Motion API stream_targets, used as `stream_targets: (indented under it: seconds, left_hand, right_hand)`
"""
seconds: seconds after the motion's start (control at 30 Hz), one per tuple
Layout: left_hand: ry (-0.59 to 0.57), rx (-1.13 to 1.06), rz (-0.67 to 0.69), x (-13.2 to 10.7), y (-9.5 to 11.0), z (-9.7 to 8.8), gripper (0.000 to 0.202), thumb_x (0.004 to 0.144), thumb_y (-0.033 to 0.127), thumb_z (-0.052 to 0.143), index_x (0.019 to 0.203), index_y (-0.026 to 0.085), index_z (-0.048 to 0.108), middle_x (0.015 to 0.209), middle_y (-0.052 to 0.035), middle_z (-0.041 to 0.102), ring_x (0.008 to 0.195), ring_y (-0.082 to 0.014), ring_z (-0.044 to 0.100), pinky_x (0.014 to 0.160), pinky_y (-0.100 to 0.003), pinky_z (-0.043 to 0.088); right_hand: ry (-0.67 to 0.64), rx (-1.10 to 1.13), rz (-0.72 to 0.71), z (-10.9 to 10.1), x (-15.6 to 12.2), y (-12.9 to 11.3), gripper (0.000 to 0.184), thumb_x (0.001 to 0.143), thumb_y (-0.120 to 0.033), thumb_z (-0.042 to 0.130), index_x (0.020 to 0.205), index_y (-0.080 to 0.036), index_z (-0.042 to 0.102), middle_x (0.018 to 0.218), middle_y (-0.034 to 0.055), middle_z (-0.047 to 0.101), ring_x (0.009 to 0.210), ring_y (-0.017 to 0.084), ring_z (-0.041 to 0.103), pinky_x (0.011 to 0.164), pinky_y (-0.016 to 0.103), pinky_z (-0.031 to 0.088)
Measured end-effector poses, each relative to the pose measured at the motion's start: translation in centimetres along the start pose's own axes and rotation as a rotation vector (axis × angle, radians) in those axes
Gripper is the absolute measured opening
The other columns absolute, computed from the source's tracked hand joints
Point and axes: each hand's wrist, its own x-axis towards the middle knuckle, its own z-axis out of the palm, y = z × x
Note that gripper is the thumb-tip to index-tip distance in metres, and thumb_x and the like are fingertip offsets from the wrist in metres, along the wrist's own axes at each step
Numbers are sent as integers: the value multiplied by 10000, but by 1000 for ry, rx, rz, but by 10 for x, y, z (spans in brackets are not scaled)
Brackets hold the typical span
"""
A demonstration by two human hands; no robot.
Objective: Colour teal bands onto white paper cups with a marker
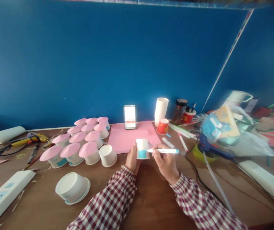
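Currently, head view: one white paper cup [141,143] with a blue patch, held rim downward just below the centre of the frame. Left hand [132,159], in a checked sleeve: grip closed round the near left side of that cup. Right hand [167,164], likewise sleeved: grip pinching a white marker [164,151] with a pale blue end, its tip at the blue patch

Behind the hands, centre: one pink sheet [117,137], flat on the brown bench [151,204]; at its far edge, one upright item [130,116], pixelated

Left of centre: twelve upturned cups with pink tops [87,149], in rows; beside them, one plain upturned cup [108,156]; nearer, one wide white tub [73,188], bottom up

Far left: one white roll [7,134], one yellow glue gun [29,140]; lower left, one power strip [7,195]

Right of centre: one upright white roll [161,110], one red cup [162,126], one dark-lidded jar [180,113], one red pen cup [188,117]

Far right, blurred: one blue glue gun [217,149], one plastic bag [254,140], one white mug [237,96]
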Motion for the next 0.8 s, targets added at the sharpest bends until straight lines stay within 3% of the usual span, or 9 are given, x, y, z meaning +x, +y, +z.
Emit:
stream_targets:
  seconds: [0.27,0.8]
  left_hand:
    - [10,2,4,1,-2,-1,520,840,511,533,1063,47,611,896,-151,695,774,-231,663,737,-348,527]
    - [6,8,13,0,-1,0,505,819,512,562,1019,54,632,854,-135,698,756,-223,660,720,-334,526]
  right_hand:
    - [-4,23,14,-1,-1,-1,173,876,-321,523,817,-172,588,614,1,588,523,126,539,495,231,449]
    - [-9,-1,14,-1,0,-2,177,872,-327,526,808,-177,594,615,4,596,557,139,567,516,236,457]
